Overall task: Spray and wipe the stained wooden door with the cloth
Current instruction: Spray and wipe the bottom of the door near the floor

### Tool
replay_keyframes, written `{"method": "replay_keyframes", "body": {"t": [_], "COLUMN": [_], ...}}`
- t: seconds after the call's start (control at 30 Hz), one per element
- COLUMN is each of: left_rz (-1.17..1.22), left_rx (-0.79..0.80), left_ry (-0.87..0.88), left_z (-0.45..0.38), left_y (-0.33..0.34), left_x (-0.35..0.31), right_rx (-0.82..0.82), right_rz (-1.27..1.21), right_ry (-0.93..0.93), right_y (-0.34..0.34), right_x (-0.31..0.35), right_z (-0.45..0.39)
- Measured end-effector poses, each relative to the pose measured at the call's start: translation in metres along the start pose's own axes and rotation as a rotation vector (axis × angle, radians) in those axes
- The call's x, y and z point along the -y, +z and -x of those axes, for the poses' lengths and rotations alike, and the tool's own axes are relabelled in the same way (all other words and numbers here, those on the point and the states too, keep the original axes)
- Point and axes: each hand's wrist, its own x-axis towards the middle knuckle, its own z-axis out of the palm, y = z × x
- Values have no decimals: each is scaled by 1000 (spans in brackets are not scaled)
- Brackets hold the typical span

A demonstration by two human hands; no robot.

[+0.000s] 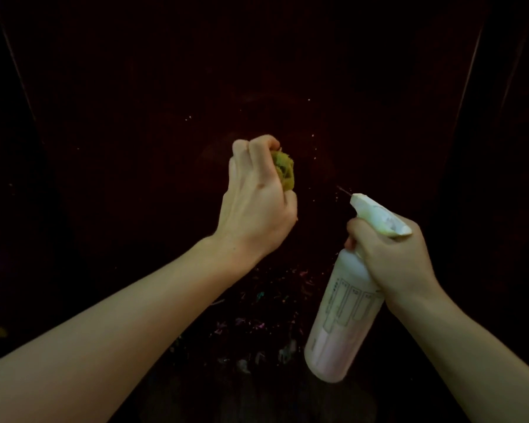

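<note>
Two hands hold cloth (pixel 284 170) and spray bottle (pixel 342 312) before door (pixel 165 87).

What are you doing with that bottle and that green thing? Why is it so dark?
A person is cleaning a dark wooden door. The right hand holds a white spray bottle with its nozzle aimed at the door, and small droplets show on the wood near the nozzle. The left hand grips a bunched-up yellow-green cloth up close to the door. Coloured scribble marks show lower down on the door. The picture is too dim to tell whether the cloth is touching the wood.
</note>
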Motion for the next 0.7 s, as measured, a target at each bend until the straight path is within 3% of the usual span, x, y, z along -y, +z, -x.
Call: {"method": "replay_keyframes", "body": {"t": [0.13, 0.27, 0.37, 0.47, 0.63, 0.7], "left_rz": [-101, -362, -500, -541, -542, -553], "left_rx": [-168, -341, -325, -277, -41, -41], "left_ry": [135, 240, 331, 548, 820, 843], "left_z": [-15, -50, -59, -38, 16, 17], "left_y": [-4, -2, 15, 45, 73, 71], "left_x": [-2, -7, -4, 7, 26, 28], "right_rx": [51, 86, 67, 29, 17, 8], "right_rz": [-50, -43, -39, -45, 11, 28], "right_ry": [35, 44, 44, 46, 50, 62], "right_y": [-2, -4, -7, -12, -21, -24], "right_x": [1, 1, -2, -7, -18, -23], "right_z": [1, 2, 2, 0, 4, 6]}}
